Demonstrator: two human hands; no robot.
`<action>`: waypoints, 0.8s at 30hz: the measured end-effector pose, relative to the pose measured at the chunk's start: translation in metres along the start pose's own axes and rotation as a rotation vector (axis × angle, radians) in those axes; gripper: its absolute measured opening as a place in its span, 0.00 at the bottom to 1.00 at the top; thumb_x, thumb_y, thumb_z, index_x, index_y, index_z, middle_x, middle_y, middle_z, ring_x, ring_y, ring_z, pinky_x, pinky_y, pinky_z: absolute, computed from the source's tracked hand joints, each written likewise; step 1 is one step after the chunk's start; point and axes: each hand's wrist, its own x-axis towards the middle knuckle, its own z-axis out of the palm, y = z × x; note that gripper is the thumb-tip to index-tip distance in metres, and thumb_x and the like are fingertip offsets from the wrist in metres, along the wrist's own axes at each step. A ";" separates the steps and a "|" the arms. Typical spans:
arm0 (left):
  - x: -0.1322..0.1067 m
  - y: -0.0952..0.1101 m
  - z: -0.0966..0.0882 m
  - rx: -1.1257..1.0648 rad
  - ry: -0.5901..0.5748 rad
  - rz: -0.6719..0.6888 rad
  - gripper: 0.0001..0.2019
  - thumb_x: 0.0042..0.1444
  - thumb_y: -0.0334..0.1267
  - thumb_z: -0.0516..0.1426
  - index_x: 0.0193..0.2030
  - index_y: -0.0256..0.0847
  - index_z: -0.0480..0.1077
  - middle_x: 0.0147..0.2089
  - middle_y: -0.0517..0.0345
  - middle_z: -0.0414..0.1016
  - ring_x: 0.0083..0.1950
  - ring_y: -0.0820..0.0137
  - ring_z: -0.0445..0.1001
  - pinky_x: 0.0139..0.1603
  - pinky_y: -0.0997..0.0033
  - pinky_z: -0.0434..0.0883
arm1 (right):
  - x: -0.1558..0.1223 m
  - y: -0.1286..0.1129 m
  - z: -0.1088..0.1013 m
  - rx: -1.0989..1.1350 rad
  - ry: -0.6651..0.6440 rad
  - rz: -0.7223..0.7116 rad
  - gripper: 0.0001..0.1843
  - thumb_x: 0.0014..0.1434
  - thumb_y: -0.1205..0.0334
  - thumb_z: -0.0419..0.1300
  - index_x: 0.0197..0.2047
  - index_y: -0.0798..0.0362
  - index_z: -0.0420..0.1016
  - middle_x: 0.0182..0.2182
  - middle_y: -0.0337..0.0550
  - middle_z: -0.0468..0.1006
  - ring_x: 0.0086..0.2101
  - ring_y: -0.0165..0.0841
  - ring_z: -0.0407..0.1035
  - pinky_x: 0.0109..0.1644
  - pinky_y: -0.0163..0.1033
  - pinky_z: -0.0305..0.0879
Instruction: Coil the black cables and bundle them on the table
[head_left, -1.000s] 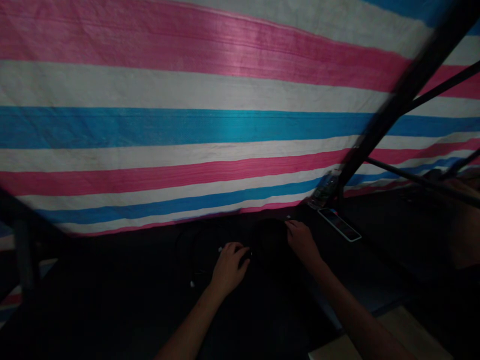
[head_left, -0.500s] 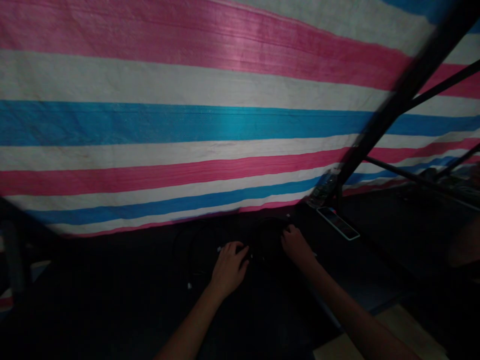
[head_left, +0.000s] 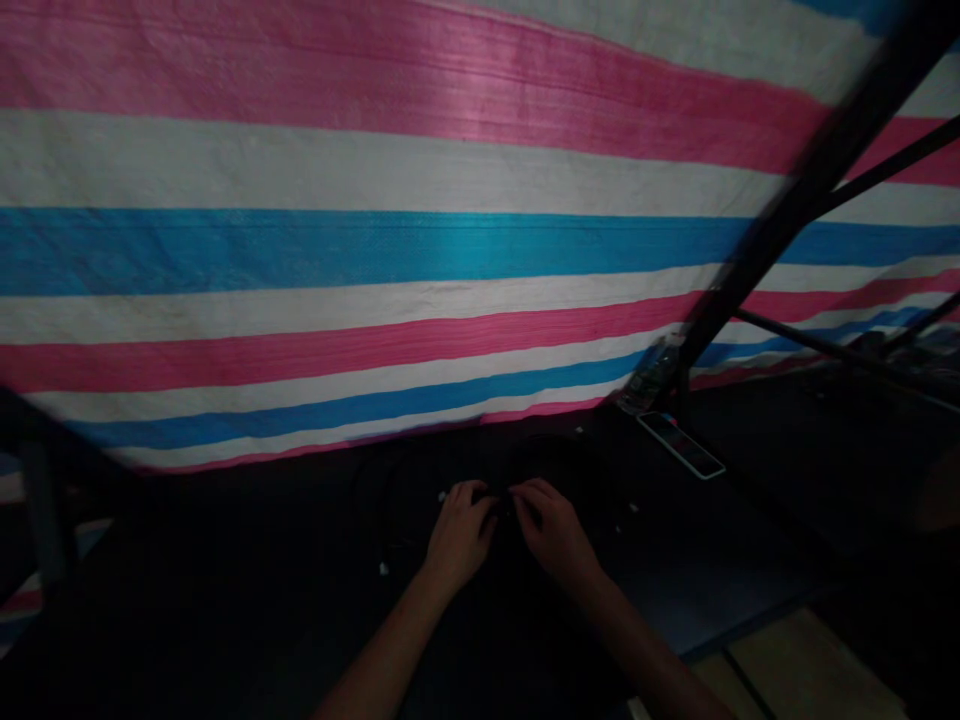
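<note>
On a dark work surface lies a coil of black cable (head_left: 555, 455), hard to make out in the dim light. My left hand (head_left: 459, 532) rests on the cable's near part with its fingers curled over something dark. My right hand (head_left: 553, 530) sits right beside it, fingertips meeting the left hand's at a small dark piece between them. Its fingers are bent in a pinch. What exactly either hand grips is too dark to name. A small white connector tip (head_left: 384, 568) lies left of my left hand.
A pink, white and blue striped tarp (head_left: 375, 250) hangs behind the surface. A phone (head_left: 681, 444) and a plastic bottle (head_left: 646, 378) lie at the back right beside a black slanted pole (head_left: 787, 210). A pale floor strip (head_left: 810, 670) shows at lower right.
My right hand has moved left and nearer, from the far rim of the cable coil to meet my left hand. My left hand has stayed in place.
</note>
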 end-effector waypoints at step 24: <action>0.005 -0.052 -0.029 0.565 0.326 -0.401 0.16 0.65 0.35 0.52 0.56 0.40 0.75 0.67 0.43 0.66 0.72 0.45 0.55 0.67 0.40 0.58 | 0.045 -0.031 0.121 0.296 -0.048 -0.008 0.22 0.55 0.79 0.53 0.47 0.56 0.80 0.47 0.53 0.76 0.49 0.39 0.70 0.59 0.44 0.67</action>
